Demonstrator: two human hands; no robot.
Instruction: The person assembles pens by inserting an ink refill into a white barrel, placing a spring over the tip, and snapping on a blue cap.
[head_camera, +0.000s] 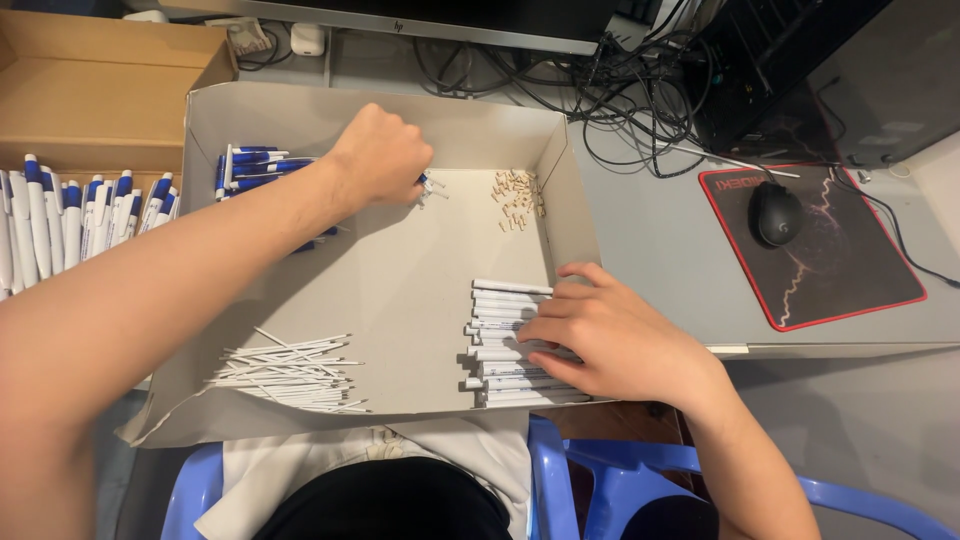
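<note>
Right hand (610, 340) flat on white barrels (505, 340)

You see white pen barrels (510, 340) at lower centre, white-and-blue pens (75, 215) at far left, a grey-white tray (400, 290), a black mouse pad (810, 245) with red border, blue chair (560, 480).

White pen barrels (510, 340): stacked lengthwise, lying flat at tray's 4 o'clock, partly covered. Blue-and-white pen caps (255, 165): loose heap at 11 o'clock, clips pointing mixed ways, some hidden under the fist.
</note>
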